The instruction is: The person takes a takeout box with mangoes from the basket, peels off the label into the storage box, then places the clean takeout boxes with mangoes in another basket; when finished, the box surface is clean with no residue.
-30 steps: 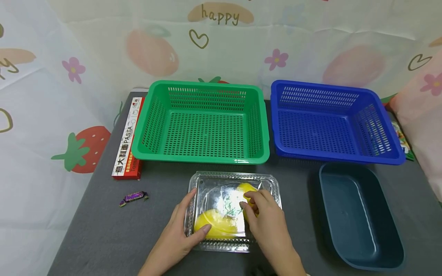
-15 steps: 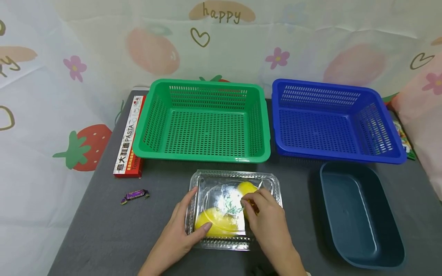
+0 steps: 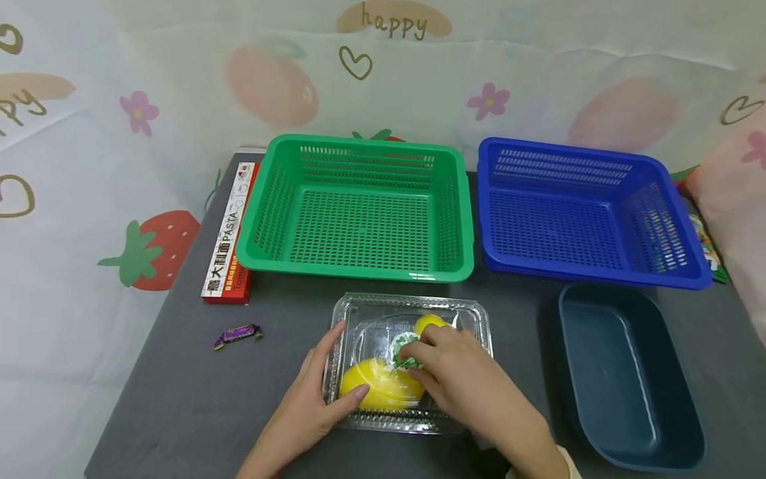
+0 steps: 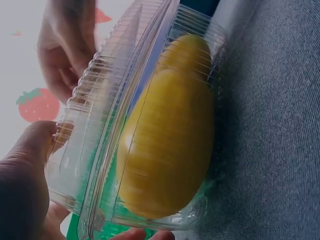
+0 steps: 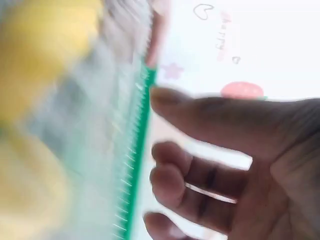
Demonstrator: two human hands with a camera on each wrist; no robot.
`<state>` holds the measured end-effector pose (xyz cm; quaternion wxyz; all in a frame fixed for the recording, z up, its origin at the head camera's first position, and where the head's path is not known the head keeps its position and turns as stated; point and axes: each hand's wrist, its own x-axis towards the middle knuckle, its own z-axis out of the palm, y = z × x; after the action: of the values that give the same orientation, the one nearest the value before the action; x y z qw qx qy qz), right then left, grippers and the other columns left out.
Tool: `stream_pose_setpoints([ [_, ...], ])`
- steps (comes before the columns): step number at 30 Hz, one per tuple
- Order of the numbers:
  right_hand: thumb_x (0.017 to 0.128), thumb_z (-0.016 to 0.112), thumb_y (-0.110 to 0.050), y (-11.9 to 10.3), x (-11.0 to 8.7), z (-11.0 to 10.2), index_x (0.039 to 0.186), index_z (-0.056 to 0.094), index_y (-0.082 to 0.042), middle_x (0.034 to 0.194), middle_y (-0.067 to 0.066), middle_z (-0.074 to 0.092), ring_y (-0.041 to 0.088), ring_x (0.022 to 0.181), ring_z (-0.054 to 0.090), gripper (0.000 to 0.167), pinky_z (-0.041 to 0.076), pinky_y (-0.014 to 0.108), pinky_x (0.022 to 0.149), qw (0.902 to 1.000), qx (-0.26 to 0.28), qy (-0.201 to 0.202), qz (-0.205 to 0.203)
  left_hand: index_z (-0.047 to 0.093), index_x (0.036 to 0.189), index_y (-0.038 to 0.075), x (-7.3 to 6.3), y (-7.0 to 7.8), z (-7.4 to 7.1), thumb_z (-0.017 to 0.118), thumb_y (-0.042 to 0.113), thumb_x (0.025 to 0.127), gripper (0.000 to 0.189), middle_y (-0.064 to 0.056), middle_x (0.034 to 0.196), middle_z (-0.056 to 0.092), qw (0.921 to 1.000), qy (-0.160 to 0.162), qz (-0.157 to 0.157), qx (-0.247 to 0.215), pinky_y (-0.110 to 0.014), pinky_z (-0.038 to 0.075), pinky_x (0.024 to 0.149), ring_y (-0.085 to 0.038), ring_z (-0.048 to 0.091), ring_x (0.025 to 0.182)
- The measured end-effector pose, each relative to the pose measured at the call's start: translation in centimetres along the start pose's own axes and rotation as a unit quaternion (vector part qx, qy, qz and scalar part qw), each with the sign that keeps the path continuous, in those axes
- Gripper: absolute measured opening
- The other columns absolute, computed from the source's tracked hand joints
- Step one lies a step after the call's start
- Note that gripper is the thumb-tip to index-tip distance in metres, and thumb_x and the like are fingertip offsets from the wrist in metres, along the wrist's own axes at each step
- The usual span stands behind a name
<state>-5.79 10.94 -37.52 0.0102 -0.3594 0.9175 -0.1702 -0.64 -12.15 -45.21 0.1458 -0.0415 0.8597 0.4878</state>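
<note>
A clear plastic clamshell container (image 3: 371, 313) lies lid-up on the grey tabletop. Through its walls show a large yellow fruit (image 4: 170, 145) and another yellow fruit (image 3: 429, 324) behind it. My left hand (image 3: 312, 389) grips the container's left side, thumb over the lid and fingers along the wall. My right hand (image 3: 457, 372) is over the lid with bent fingers. Its index finger and thumb meet a green-and-white label (image 3: 402, 347); whether they pinch it is hidden. The right wrist view is blurred and shows no label at the thumb (image 5: 172, 100).
A green basket (image 3: 359, 269) and a blue basket (image 3: 598, 274) stand behind the container. To the right is a dark teal basin (image 3: 628, 372). A pasta box (image 3: 230, 233) and a purple-wrapped candy (image 3: 238, 334) lie at left. A packet (image 3: 709, 249) sticks out beyond the blue basket.
My right hand has moved left across the lid, from the label's right edge onto the label, which now shows more plainly. My left hand keeps its grip. The head view has shifted slightly.
</note>
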Motion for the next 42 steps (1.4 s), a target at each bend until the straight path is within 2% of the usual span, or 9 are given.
stream_pose_setpoints([
  [4, 0.085, 0.073, -0.017, 0.5, 0.9, -2.6, 0.101, 0.072, -0.023, 0.086, -0.009, 0.058, 0.006, 0.072, 0.049, 0.018, 0.045, 0.026, 0.067, 0.9985, -0.009, -0.046, -0.029, 0.011, 0.145, 0.055, 0.2, 0.1, -0.1, 0.068, 0.057, 0.081, 0.086, -0.009, 0.153, 0.028, 1.0000, -0.007, 0.002, 0.000, -0.064, 0.036, 0.096, -0.036, 0.038, 0.133],
  [7, 0.085, 0.072, -0.017, 1.2, 2.4, -3.3, 0.100, 0.073, -0.022, 0.086, -0.009, 0.059, 0.005, 0.074, 0.051, 0.016, 0.047, 0.024, 0.067, 0.9928, -0.001, -0.095, -0.073, 0.011, 0.145, 0.056, 0.3, 0.1, -0.2, 0.068, 0.057, 0.081, 0.085, -0.009, 0.153, 0.027, 0.9999, -0.011, 0.001, -0.003, -0.065, 0.036, 0.096, -0.036, 0.038, 0.133],
  [9, 0.087, 0.071, -0.019, 1.7, 3.6, -3.1, 0.101, 0.074, -0.022, 0.086, -0.009, 0.058, 0.003, 0.072, 0.049, 0.015, 0.046, 0.020, 0.066, 0.9836, 0.020, -0.141, -0.111, 0.011, 0.145, 0.056, 0.3, 0.1, -0.3, 0.068, 0.057, 0.081, 0.086, -0.009, 0.153, 0.027, 0.9999, -0.014, -0.004, -0.005, -0.065, 0.036, 0.096, -0.036, 0.037, 0.133],
  [12, 0.087, 0.070, -0.022, 2.4, 5.4, -2.1, 0.104, 0.074, -0.023, 0.085, -0.010, 0.056, 0.002, 0.069, 0.046, 0.017, 0.043, 0.016, 0.064, 0.9639, 0.061, -0.203, -0.161, 0.011, 0.144, 0.057, 0.2, -0.1, -0.4, 0.069, 0.057, 0.080, 0.086, -0.010, 0.153, 0.027, 0.9998, -0.017, -0.012, -0.006, -0.066, 0.037, 0.095, -0.036, 0.037, 0.133],
  [14, 0.087, 0.071, -0.024, 2.8, 6.2, -1.5, 0.105, 0.073, -0.024, 0.086, -0.011, 0.055, 0.002, 0.068, 0.044, 0.018, 0.042, 0.016, 0.064, 0.9523, 0.084, -0.233, -0.178, 0.011, 0.144, 0.057, 0.2, -0.2, -0.4, 0.069, 0.057, 0.081, 0.086, -0.010, 0.152, 0.028, 0.9998, -0.015, -0.012, -0.005, -0.066, 0.038, 0.093, -0.036, 0.037, 0.133],
  [16, 0.086, 0.072, -0.025, 3.1, 6.7, -1.1, 0.105, 0.073, -0.025, 0.085, -0.011, 0.054, 0.002, 0.068, 0.045, 0.019, 0.042, 0.016, 0.063, 0.9461, 0.094, -0.249, -0.184, 0.012, 0.144, 0.057, 0.3, -0.2, -0.4, 0.068, 0.056, 0.081, 0.085, -0.009, 0.151, 0.029, 0.9999, -0.014, -0.005, -0.004, -0.065, 0.038, 0.093, -0.036, 0.038, 0.132],
  [21, 0.085, 0.073, -0.027, 3.7, 6.9, -0.8, 0.102, 0.072, -0.026, 0.086, -0.010, 0.053, 0.002, 0.069, 0.046, 0.018, 0.042, 0.017, 0.064, 0.9414, 0.099, -0.268, -0.179, 0.012, 0.143, 0.059, 0.5, -0.3, 0.0, 0.068, 0.055, 0.082, 0.084, -0.009, 0.150, 0.031, 0.9998, -0.015, 0.007, -0.009, -0.063, 0.039, 0.093, -0.035, 0.039, 0.132],
  [26, 0.084, 0.073, -0.026, 3.7, 7.1, -0.8, 0.101, 0.071, -0.026, 0.086, -0.009, 0.054, 0.002, 0.070, 0.045, 0.017, 0.042, 0.016, 0.064, 0.9408, 0.088, -0.255, -0.205, 0.013, 0.143, 0.058, 0.4, -0.3, -0.1, 0.068, 0.055, 0.081, 0.083, -0.009, 0.150, 0.030, 0.9999, -0.008, 0.002, -0.014, -0.064, 0.039, 0.092, -0.035, 0.038, 0.132],
  [42, 0.084, 0.073, -0.025, 3.2, 7.7, -0.3, 0.089, 0.069, -0.027, 0.082, -0.009, 0.052, 0.002, 0.068, 0.043, 0.006, 0.038, 0.014, 0.059, 0.9403, 0.059, -0.229, -0.244, 0.013, 0.144, 0.058, 0.2, -0.4, -0.2, 0.067, 0.055, 0.082, 0.082, -0.007, 0.151, 0.030, 0.9999, 0.001, 0.014, -0.008, -0.063, 0.038, 0.096, -0.033, 0.038, 0.132],
])
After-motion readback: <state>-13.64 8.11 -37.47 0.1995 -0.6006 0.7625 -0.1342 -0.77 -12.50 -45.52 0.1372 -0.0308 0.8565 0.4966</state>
